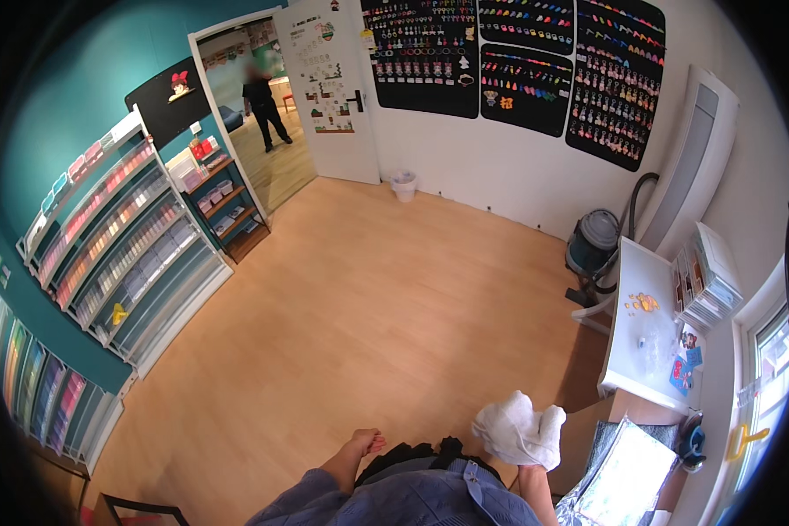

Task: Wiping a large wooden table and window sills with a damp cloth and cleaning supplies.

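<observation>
A bunched white cloth [521, 430] is in my right hand [532, 463], low in the picture and right of centre; the cloth covers the fingers. My left hand [368, 442] hangs in front of my body with nothing in it, its fingers apart and pointing to the right. Below both hands is the light wood floor [342, 315]. To the right of the cloth, a bright, shiny sheet [628, 473] lies on a surface beside the window.
At right stand a white desk [644, 355] with a drawer unit [707, 276] and a vacuum cleaner [592, 243]. Racks of small containers [118, 230] line the left wall. A small bin [404, 187] sits by the far wall; a person [263, 105] stands beyond the open door [332, 98].
</observation>
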`<control>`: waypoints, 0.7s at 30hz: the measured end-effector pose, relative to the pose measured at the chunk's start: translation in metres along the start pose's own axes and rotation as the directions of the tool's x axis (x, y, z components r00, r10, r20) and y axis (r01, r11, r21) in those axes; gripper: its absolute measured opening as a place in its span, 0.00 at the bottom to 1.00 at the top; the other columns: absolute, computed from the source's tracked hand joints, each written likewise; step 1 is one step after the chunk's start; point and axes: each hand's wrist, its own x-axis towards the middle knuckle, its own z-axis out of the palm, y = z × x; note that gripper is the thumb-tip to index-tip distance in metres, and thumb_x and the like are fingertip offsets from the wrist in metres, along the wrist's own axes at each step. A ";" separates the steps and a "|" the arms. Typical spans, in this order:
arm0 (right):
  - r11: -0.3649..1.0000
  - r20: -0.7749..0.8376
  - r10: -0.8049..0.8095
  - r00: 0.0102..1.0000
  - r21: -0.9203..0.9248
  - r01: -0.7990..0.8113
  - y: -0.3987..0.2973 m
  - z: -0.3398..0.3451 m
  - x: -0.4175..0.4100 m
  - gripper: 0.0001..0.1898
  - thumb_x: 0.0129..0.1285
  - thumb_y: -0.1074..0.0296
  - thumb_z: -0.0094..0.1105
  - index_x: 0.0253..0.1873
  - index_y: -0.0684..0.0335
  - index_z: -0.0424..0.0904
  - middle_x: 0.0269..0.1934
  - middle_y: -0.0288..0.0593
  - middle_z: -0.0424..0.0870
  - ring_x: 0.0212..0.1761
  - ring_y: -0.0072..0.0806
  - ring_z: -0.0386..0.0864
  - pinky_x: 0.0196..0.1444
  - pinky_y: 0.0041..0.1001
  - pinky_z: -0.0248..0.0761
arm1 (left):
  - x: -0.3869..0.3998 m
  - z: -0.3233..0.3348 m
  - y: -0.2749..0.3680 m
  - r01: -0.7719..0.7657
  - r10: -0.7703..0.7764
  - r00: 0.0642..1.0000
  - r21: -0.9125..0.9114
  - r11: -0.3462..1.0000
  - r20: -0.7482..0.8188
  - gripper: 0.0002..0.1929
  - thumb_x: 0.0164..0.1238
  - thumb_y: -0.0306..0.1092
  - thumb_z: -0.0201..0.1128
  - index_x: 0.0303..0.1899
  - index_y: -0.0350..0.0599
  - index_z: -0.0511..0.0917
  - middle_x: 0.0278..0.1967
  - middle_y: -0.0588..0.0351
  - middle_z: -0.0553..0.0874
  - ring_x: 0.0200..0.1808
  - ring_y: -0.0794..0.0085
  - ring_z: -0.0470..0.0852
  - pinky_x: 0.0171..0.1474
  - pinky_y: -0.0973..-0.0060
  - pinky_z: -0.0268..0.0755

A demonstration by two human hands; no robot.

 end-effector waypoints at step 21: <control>1.000 0.197 -0.026 0.980 0.011 0.024 -0.048 0.027 0.060 0.22 0.68 0.38 0.54 0.46 0.53 0.70 0.42 0.36 0.72 0.50 0.29 0.70 0.57 0.25 0.64 | -0.034 -0.190 0.124 -0.623 0.539 0.764 -0.186 0.760 -0.355 0.13 0.76 0.39 0.53 0.40 0.44 0.83 0.33 0.54 0.88 0.33 0.69 0.86 0.35 0.68 0.82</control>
